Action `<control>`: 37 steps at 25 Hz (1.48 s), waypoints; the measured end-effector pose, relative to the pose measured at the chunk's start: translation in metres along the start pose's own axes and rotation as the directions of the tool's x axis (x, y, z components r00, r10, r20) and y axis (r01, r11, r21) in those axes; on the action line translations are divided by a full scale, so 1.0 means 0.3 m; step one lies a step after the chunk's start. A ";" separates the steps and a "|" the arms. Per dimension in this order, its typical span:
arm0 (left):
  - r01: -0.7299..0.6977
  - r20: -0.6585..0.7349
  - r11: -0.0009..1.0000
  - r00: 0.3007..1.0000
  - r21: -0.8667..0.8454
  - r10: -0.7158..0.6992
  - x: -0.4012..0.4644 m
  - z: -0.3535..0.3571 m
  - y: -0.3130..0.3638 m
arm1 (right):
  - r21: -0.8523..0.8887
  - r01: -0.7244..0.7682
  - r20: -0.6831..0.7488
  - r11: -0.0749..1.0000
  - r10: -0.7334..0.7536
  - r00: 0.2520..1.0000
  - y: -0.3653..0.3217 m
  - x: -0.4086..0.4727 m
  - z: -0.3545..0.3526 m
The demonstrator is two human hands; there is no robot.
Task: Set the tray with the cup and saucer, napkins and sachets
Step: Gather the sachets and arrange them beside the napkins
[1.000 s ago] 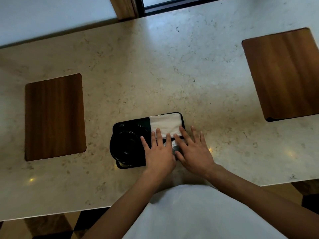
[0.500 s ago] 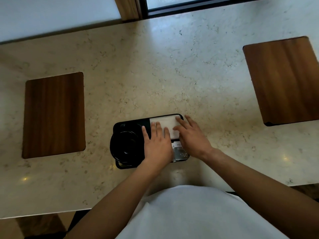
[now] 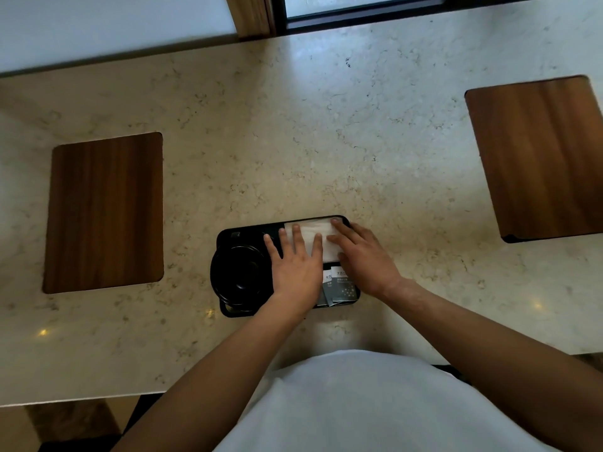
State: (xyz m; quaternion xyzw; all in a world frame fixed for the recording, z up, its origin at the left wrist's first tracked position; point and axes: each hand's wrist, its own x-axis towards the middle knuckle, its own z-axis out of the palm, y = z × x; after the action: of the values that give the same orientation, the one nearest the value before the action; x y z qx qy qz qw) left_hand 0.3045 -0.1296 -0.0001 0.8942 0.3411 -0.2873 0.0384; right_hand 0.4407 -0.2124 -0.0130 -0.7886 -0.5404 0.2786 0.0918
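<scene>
A small black tray (image 3: pixel 241 230) lies on the marble counter just in front of me. In its left half a black cup (image 3: pixel 239 272) sits on a black saucer. White folded napkins (image 3: pixel 323 231) fill the far right part, and grey-and-white sachets (image 3: pixel 341 287) lie in the near right part. My left hand (image 3: pixel 295 267) lies flat, fingers straight, across the middle of the tray with fingertips on the napkins. My right hand (image 3: pixel 362 256) presses flat on the napkins' right side, its palm over the tray's right edge.
Two wooden boards are set on the marble counter (image 3: pixel 293 141): one (image 3: pixel 104 212) to the left, another (image 3: pixel 541 154) at the far right. A window frame (image 3: pixel 277 14) and wall run along the counter's far edge.
Both hands slid away from me, from over the sachets up onto the napkins. The sachets are now uncovered. The tray has stayed in place.
</scene>
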 end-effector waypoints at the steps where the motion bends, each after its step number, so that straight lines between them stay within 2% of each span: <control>1: -0.002 -0.004 1.000 1.000 0.009 0.002 -0.001 -0.001 0.000 | 0.001 -0.001 -0.002 1.000 0.001 1.000 -0.002 -0.001 0.000; 14: 0.005 -0.032 0.999 0.999 -0.040 -0.006 -0.018 0.013 -0.012 | 0.040 -0.040 -0.003 0.998 0.040 0.999 -0.007 -0.005 0.028; 16: -0.006 -0.072 0.997 0.997 -0.078 0.000 -0.028 0.006 -0.020 | 0.043 -0.043 0.000 0.998 0.043 0.999 -0.002 0.001 0.022; 18: -0.069 -0.181 0.989 0.982 -0.134 0.044 -0.046 -0.005 -0.030 | 0.059 -0.044 -0.003 0.997 0.044 0.999 -0.001 -0.001 0.016; 21: -0.291 -0.384 0.929 0.904 -0.229 0.189 -0.103 0.004 -0.024 | 0.111 -0.025 -0.064 0.994 0.032 0.997 -0.003 -0.030 0.011; 24: -0.448 -0.430 0.830 0.855 -0.332 0.290 -0.185 0.042 0.020 | 0.146 0.021 -0.237 0.989 0.014 0.971 0.007 -0.091 0.011; 26: -0.444 -0.419 0.787 0.869 -0.428 0.263 -0.219 0.060 0.042 | 0.149 0.041 -0.275 0.988 0.002 0.961 0.014 -0.144 0.021; 29: -0.395 -0.469 0.762 0.873 -0.513 0.137 -0.241 0.088 0.033 | 0.118 0.073 -0.230 0.990 -0.045 0.972 0.018 -0.218 0.050; 32: -0.388 -0.497 0.774 0.861 -0.499 0.111 -0.273 0.115 0.015 | 0.094 0.082 -0.196 0.992 -0.062 0.979 0.021 -0.252 0.067; 37: -0.319 -0.393 0.828 0.910 -0.460 0.133 -0.296 0.120 0.015 | 0.054 0.114 -0.181 0.992 -0.103 0.978 0.021 -0.259 0.080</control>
State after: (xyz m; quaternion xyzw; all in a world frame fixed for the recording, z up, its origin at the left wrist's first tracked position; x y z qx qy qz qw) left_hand 0.2363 -0.1948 0.0172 0.9216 0.2966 -0.0180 0.2498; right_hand 0.4126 -0.2889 -0.0092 -0.7763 -0.5630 0.2190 0.1799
